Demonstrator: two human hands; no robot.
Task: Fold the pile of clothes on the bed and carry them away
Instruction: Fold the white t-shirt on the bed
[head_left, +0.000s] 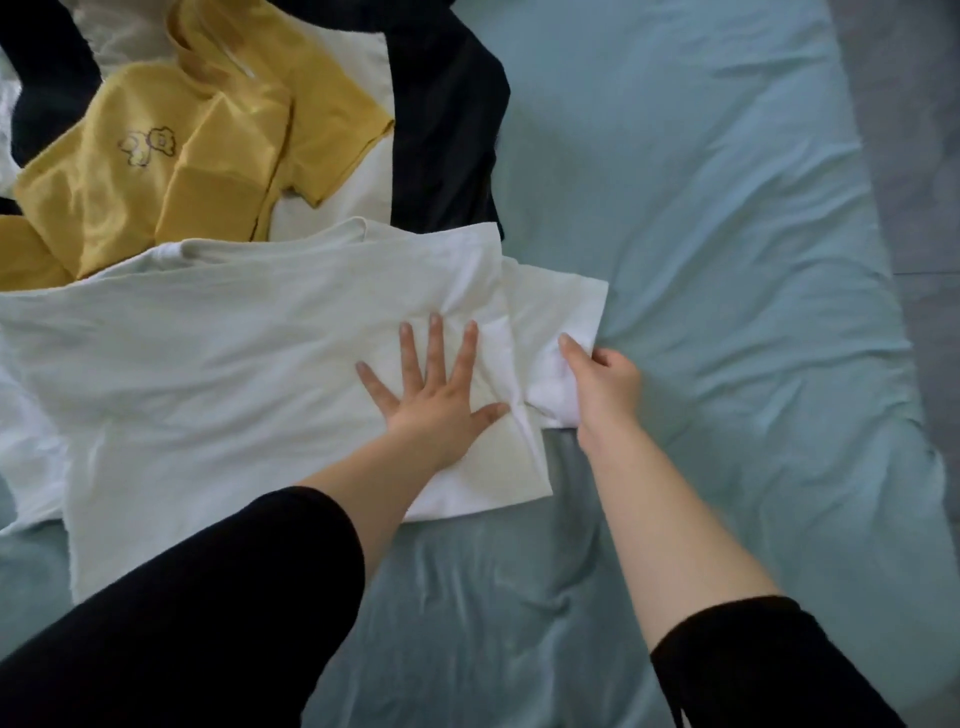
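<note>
On white shirt (249, 332) — left hand (431, 395) flat; right hand (602, 384) pinches sleeve (561, 312).

Soft, even daylight, faint shadows in the wrinkled bed sheet (701, 260), edges bowed and perhaps slightly blurred.

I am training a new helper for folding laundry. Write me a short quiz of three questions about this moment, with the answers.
1. True or false: the left hand lies flat, fingers spread, on the white T-shirt.
2. What does the right hand do with the sleeve of that T-shirt? A: grips it. B: lies flat on it. C: hovers apart from it.
3. Fill in: the T-shirt with the small drawing is ____ in colour.
Key: 1 true; 2 A; 3 yellow.
</note>
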